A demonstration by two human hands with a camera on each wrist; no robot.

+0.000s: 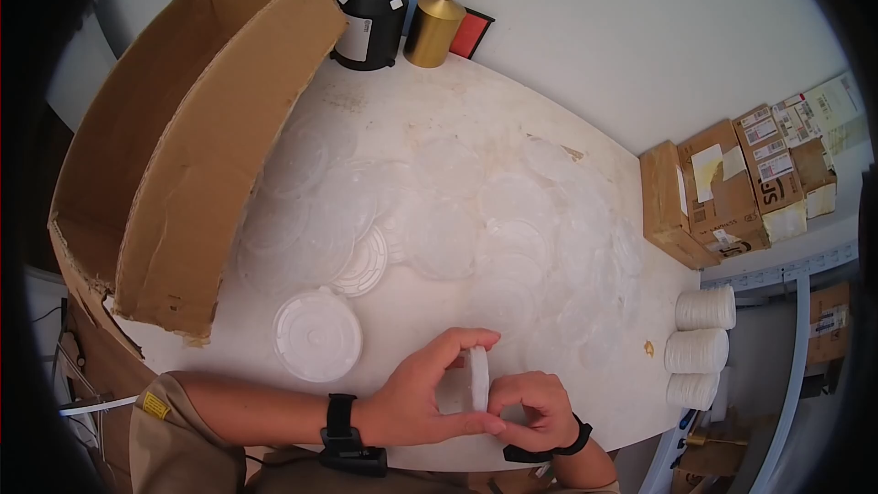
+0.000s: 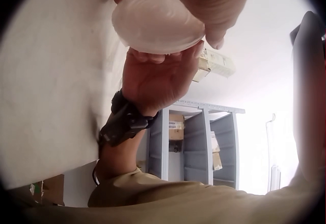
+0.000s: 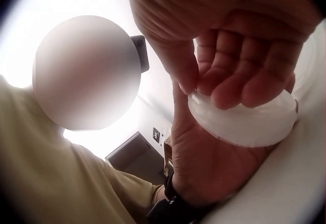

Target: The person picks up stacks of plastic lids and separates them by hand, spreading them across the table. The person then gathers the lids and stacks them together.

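Observation:
A thin round stack of translucent plastic lids (image 1: 478,379) stands on edge between both hands, close over the near part of the table. My left hand (image 1: 422,391) grips it by its rim, fingers at the top and thumb at the bottom. From the other side my right hand (image 1: 538,405) holds the rim with curled fingers and thumb. In the right wrist view, the curled fingertips overlap the upper edge of the lids (image 3: 254,124). The lids' pale face (image 2: 155,20) shows in the left wrist view. Left of the hands lies a white lid stack (image 1: 317,335).
Many loose clear lids (image 1: 444,238) spread over the white table (image 1: 393,329). An open cardboard box (image 1: 219,146) stands at left. Behind are a black canister (image 1: 370,27) and a gold one (image 1: 435,32). Lid stacks (image 1: 697,350) line the right edge, near parcels (image 1: 722,187).

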